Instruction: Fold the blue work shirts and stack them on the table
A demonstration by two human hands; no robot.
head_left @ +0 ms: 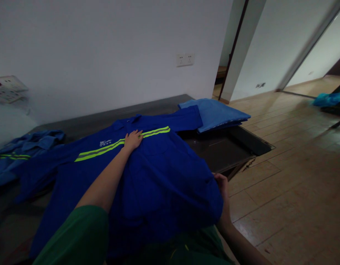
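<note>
A dark blue work jacket (pixel 158 165) with yellow-green reflective strips across the chest lies spread over a dark table, its collar toward the wall. Flat on its chest, by the strip, rests my left hand (pixel 133 140), fingers stretched out. My right hand (pixel 223 191) is closed on the jacket's edge at the right, near the table's front corner; its fingertips are partly hidden by the cloth. The jacket's lower part hangs toward me over the near side. One sleeve reaches left, the other right.
Folded light blue cloth (pixel 216 113) lies on the table's right end, touching the jacket's sleeve. A lighter blue garment with reflective strips (pixel 28 147) is heaped at the left. The dark table (pixel 214 147) stands against a white wall with a socket (pixel 185 59). Tiled floor (pixel 291 191) extends right.
</note>
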